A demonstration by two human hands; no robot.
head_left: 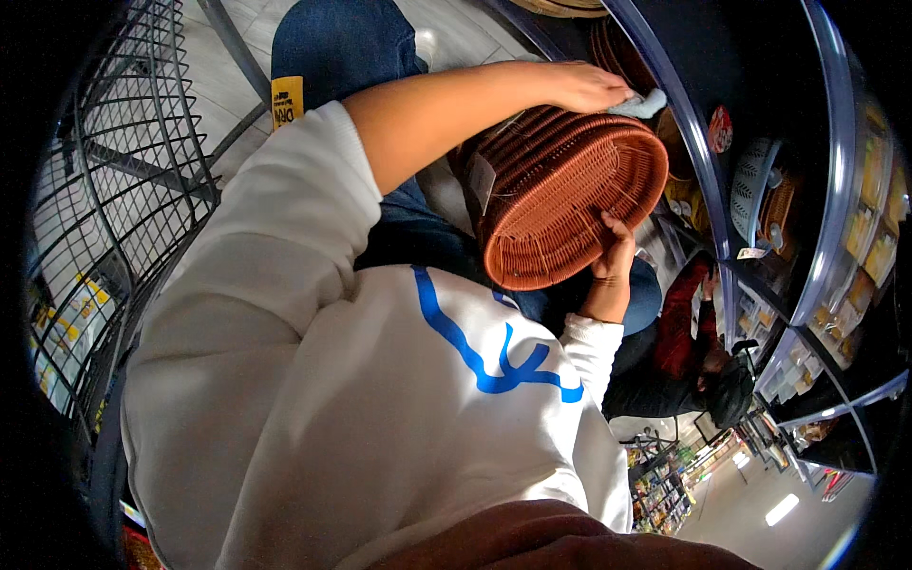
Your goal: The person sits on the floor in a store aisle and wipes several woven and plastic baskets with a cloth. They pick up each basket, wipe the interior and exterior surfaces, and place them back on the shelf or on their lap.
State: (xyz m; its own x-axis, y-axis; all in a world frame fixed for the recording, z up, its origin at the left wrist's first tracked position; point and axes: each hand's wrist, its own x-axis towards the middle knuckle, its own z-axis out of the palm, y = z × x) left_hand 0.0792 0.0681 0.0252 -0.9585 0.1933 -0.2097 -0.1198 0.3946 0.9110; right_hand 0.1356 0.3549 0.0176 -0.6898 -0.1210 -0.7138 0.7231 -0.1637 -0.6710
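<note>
A stack of nested oval reddish-brown wicker baskets [579, 195] is tipped over my lap, the hollow of the outermost one in view. A white tag [482, 180] hangs on the stack's side. My right hand [616, 249] grips the near right rim, thumb inside the basket and fingers hidden behind it. Across the far side of the stack reaches my left hand [589, 87], its fingers closed on a pale blue cloth [641, 104] close to the shelf edge. How much of the cloth lies under the palm is hidden.
Black shelving with clear edge strips [708, 161] rises at the right, holding a light blue basket [750, 190] and packets [879, 252]. A black wire cart [133, 161] stands at left. Another person's red-and-black sleeve [679, 318] shows beyond my right knee.
</note>
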